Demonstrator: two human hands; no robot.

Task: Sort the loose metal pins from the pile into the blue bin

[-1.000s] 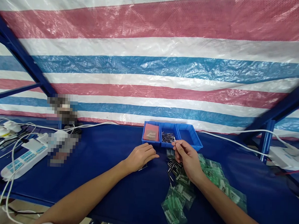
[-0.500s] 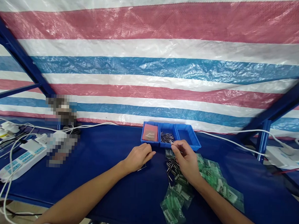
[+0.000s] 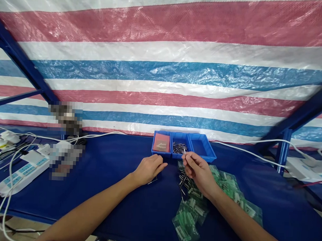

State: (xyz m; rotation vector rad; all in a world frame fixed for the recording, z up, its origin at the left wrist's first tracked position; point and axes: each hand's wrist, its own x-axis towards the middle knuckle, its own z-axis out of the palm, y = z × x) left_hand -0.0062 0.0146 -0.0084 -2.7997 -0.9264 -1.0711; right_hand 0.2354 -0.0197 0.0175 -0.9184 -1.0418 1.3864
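Note:
My right hand (image 3: 200, 172) pinches the end of a thin metal rod (image 3: 184, 152) between thumb and fingertips, just in front of the middle blue bin (image 3: 179, 157). Many similar dark and silver rods (image 3: 179, 147) lie in that bin. More loose rods (image 3: 183, 180) are heaped on the table under and left of this hand. My left hand (image 3: 149, 169) rests on the table with its fingers curled closed. A thin rod (image 3: 153, 180) shows at its lower edge; whether the fingers hold it is hidden.
The left blue bin (image 3: 153, 151) holds a pink piece and a small bag of white parts. To its right stands another blue bin (image 3: 210, 155). Green-and-clear packets (image 3: 185, 224) spread around my right forearm. A white power strip (image 3: 22, 175) with cables lies at the left.
My right hand has turned slightly and its fingertips have shifted a little left, so the rod's tip now shows. The left hand stays put.

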